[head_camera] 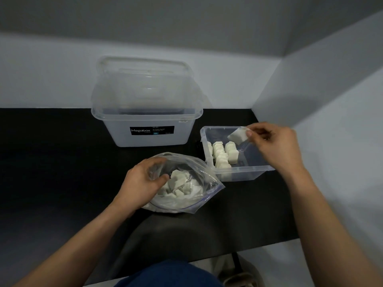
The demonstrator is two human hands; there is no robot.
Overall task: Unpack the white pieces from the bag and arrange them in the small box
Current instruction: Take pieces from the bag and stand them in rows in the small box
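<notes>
Over small box (240,168) | right fingers (250,133) pinch white piece (238,137) | left fingers (161,179) in bag (204,178): unclear

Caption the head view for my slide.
Right hand holds a white piece over the small box; left hand holds the zip bag open.

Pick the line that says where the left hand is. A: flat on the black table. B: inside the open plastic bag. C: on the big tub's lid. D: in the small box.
B: the left hand reaches into the plastic bag, its fingers showing through the film beside loose white pieces.
</notes>
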